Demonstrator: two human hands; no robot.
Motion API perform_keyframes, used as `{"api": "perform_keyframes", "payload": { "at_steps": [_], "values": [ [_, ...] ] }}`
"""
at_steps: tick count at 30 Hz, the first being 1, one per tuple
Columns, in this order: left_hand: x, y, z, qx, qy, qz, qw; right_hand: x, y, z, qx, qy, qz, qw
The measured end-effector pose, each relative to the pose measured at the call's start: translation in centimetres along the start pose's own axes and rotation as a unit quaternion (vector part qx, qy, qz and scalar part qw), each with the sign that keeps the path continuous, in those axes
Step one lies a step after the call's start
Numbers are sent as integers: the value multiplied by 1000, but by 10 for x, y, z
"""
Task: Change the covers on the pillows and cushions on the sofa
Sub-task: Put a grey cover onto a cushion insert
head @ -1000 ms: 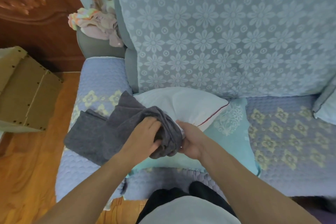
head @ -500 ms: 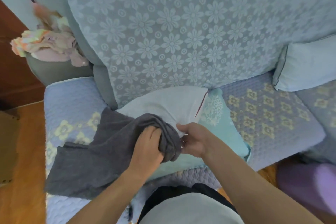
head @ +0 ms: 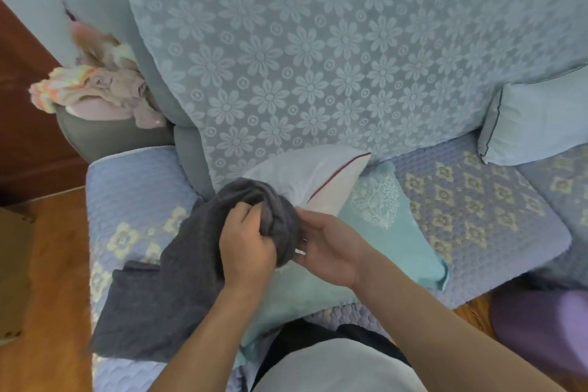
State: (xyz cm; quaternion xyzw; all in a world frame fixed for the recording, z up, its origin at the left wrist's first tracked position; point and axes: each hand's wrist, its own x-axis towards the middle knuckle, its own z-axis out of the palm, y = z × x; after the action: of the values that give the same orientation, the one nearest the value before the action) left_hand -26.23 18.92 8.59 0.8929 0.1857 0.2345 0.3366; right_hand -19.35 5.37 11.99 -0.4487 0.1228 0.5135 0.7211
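Two hands: my left hand (head: 246, 243) grips one grey cover (head: 178, 267) with curled fingers; my right hand's (head: 331, 251) fingers pinch one white pillow (head: 313, 173).

Two hands are in view, the left hand (head: 246, 247) and the right hand (head: 331, 250). There is one white pillow (head: 313, 173), one dark grey cover (head: 178, 283) and one turquoise cover (head: 388, 223). One pale blue cushion (head: 537, 121) leans at the far right. One heap of pink clothes (head: 101, 89) sits far left, and one purple object (head: 541, 325) is near right.
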Motion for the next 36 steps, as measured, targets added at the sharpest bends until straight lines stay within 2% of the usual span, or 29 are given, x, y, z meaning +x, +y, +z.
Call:
{"api": "perform_keyframes", "payload": {
  "at_steps": [2, 4, 6, 9, 11, 15, 18, 21, 24, 27, 31, 33, 36],
  "values": [
    [10, 4, -7, 15, 16, -10, 1000, 1, 8, 14, -89, 76, -101, 988],
    [14, 7, -13, 32, 32, -12, 999, 3, 16, 29, -202, 175, -207, 941],
    [17, 6, -17, 38, 48, -14, 998, 3, 14, 40, -266, 173, -251, 914],
    [15, 2, -23, 40, 64, -23, 997, -1, 3, 47, -282, 92, -251, 922],
    [14, 1, -26, 20, 85, -56, 995, -3, 0, 51, -276, 66, -248, 926],
    [12, 8, -29, -49, 141, -101, 984, 7, 6, 62, -337, 102, -243, 904],
    [10, 15, -38, -158, 184, -225, 944, 8, 7, 70, -378, 101, -223, 893],
    [5, 17, -40, -185, 207, -262, 924, 4, 7, 75, -420, 92, -214, 877],
    [1, 16, -42, -202, 186, -248, 929, 0, 7, 78, -438, 140, -252, 851],
    [4, 13, -51, -187, 130, -187, 956, -7, 2, 79, -383, 183, -304, 853],
    [7, 11, -72, -148, 77, -72, 983, -12, -13, 80, -352, 172, -298, 870],
    [4, 11, -82, -141, 40, -47, 988, -16, -20, 82, -346, 158, -280, 881],
    [-2, 10, -91, -131, -14, -19, 991, -23, -24, 79, -380, 152, -268, 872]
  ]
}}
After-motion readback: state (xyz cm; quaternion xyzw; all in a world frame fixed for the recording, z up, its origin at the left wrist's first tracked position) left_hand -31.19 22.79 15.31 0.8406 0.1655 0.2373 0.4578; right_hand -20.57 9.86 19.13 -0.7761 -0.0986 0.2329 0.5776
